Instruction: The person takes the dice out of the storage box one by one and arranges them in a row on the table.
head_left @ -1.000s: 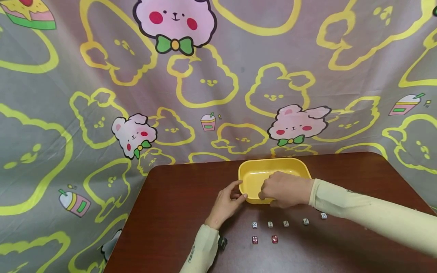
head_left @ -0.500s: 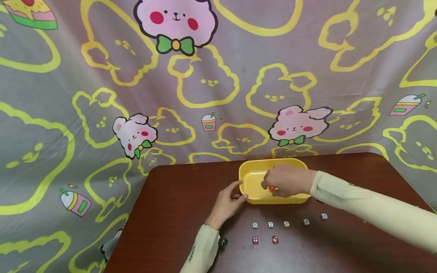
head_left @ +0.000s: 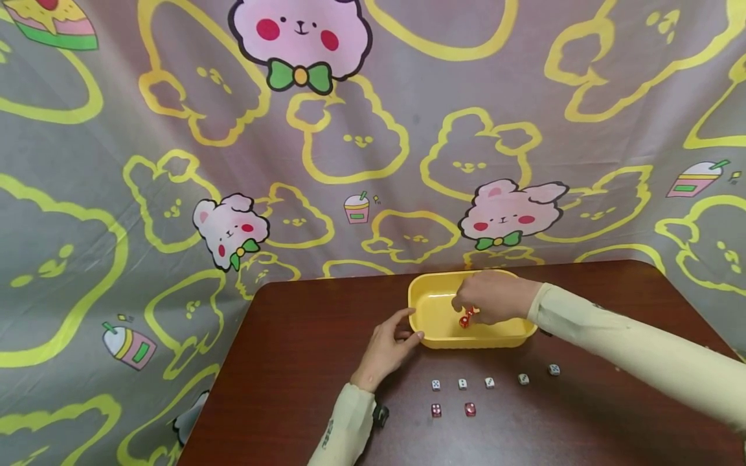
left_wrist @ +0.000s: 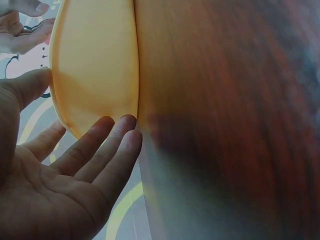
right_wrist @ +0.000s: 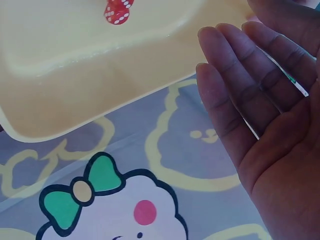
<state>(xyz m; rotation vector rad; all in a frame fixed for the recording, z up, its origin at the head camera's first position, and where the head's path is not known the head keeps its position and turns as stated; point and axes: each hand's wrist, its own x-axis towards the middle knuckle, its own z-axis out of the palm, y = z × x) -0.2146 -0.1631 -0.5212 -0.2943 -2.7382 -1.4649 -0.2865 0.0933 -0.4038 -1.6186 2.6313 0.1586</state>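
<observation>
Yellow tray (head_left: 432,316) touches spread left hand (head_left: 384,346), red dice (head_left: 464,321) lie near spread right hand (head_left: 495,298), sleeve marking (head_left: 329,432) illegible.

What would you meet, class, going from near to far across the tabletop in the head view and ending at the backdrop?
Two small red cube dice → a row of five small white cube dice → a yellow rounded-rectangular plastic tub → the grey cartoon-patterned cloth backdrop.

Bare left hand (head_left: 383,349), bare right hand (head_left: 494,298), pale cream sleeves (head_left: 635,356) down to the wrists. Left one's got a dark marking (head_left: 329,433), too tiny to read, plus some chunky black thing (head_left: 381,415) beside it.
</observation>
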